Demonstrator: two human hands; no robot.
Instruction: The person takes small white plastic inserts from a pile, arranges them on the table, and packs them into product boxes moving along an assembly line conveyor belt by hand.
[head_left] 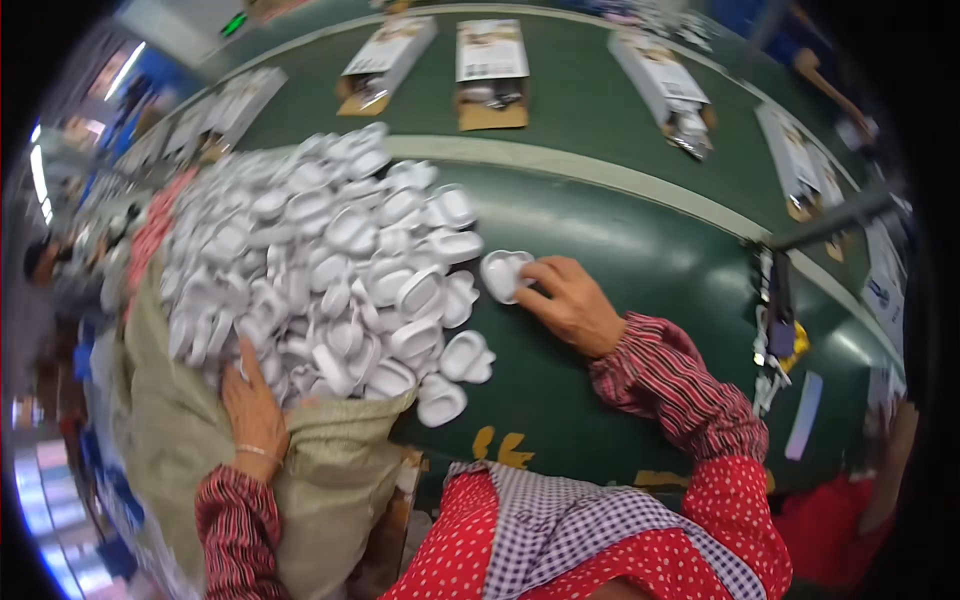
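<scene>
A large heap of small white plastic parts [330, 240], each a shallow oval cup, spills from an olive woven sack [340, 440] at the left. My left hand [255, 405] rests at the heap's near edge, above the sack's mouth. Its fingers are stretched out among the parts, and some fingertips are hidden there. To the right of the heap, my right hand [575, 305] pinches the edge of a single white plastic part [500, 275] between thumb and fingers, low over the green table [620, 430]. That part's hollow side faces up.
Beyond a pale rail [560, 160], a green belt carries several open white boxes [492, 50] with wrapped contents. A metal bar [830, 220] and a dark strap-like thing [779, 305] are at the right. A person's arm [895, 465] shows at the far right.
</scene>
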